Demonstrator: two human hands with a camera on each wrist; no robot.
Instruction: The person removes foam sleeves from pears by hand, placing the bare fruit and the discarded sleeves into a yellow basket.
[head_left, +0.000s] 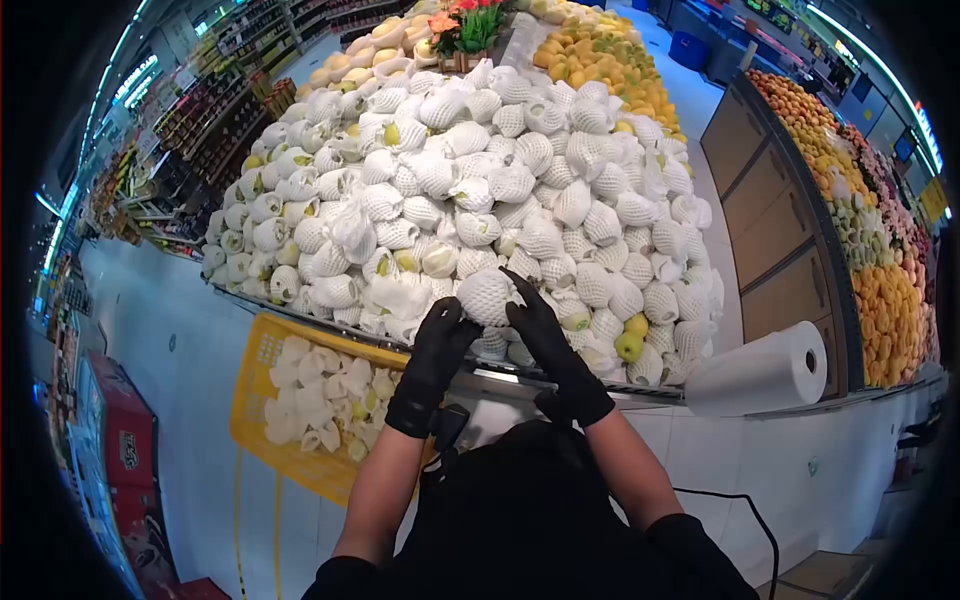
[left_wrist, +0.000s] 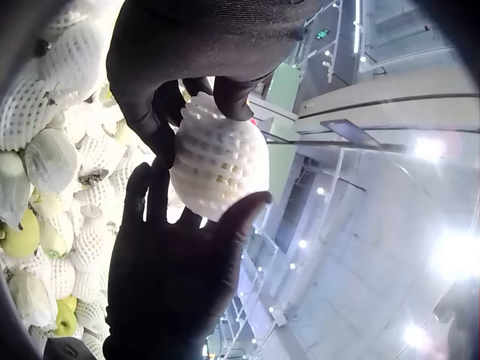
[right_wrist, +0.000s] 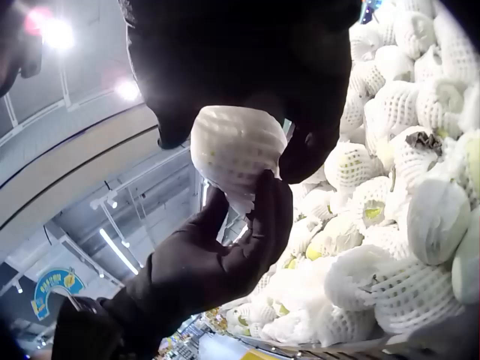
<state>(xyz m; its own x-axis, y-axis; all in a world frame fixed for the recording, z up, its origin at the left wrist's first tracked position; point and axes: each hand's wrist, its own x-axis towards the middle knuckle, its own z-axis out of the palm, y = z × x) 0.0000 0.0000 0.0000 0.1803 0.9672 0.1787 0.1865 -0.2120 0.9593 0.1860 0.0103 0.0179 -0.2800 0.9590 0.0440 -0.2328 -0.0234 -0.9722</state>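
Observation:
Both black-gloved hands hold one round fruit [head_left: 487, 297] in a white foam net, raised over the near edge of a large fruit pile. My left hand [head_left: 440, 345] grips the net's gathered end from the left; in the right wrist view its thumb and fingers [right_wrist: 271, 217] pinch there. From the other side my right hand [head_left: 545, 335] holds the fruit between thumb and fingers. The left wrist view shows the netted fruit [left_wrist: 221, 161] between the two hands. The net hides most of the fruit's skin.
The pile of netted fruit [head_left: 440, 170] spreads ahead, with bare yellow-green fruit [head_left: 630, 346] near its front right. A yellow crate [head_left: 252, 375] holding foam nets stands at lower left. A plastic bag roll [head_left: 750, 370] lies right. Another fruit stand [head_left: 775, 210] stands farther right.

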